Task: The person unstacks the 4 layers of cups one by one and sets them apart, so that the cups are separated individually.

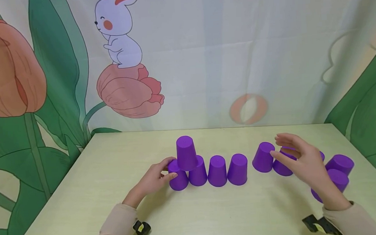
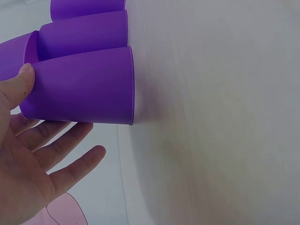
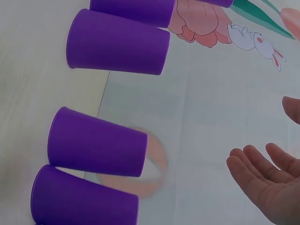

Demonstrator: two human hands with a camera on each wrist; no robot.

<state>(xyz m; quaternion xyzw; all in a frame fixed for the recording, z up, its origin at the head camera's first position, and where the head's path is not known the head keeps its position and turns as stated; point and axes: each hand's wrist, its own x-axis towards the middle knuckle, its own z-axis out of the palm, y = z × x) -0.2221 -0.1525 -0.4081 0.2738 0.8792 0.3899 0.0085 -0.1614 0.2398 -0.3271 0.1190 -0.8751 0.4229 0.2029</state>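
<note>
Four upside-down purple cups stand in a row, from the leftmost cup [image 1: 179,183] to the right-end cup [image 1: 237,170]. An upper cup [image 1: 186,154] rests across the two left ones. My left hand [image 1: 153,180] holds the leftmost cup between its thumb, near the upper end, and the fingers on the far side. In the left wrist view the fingers [image 2: 55,146] are spread along that cup [image 2: 86,86]. My right hand [image 1: 302,161] hovers over the cups on the right, thumb and fingers apart, with nothing between them. In the right wrist view its fingers [image 3: 267,176] are relaxed.
Several more purple cups stand upside down to the right, including a nearer cup [image 1: 263,157] and a cup [image 1: 340,164] farther right; my right hand and wrist partly hide some. Behind the pale table [image 1: 220,216] hangs a printed curtain [image 1: 187,60] with a rabbit and tulips.
</note>
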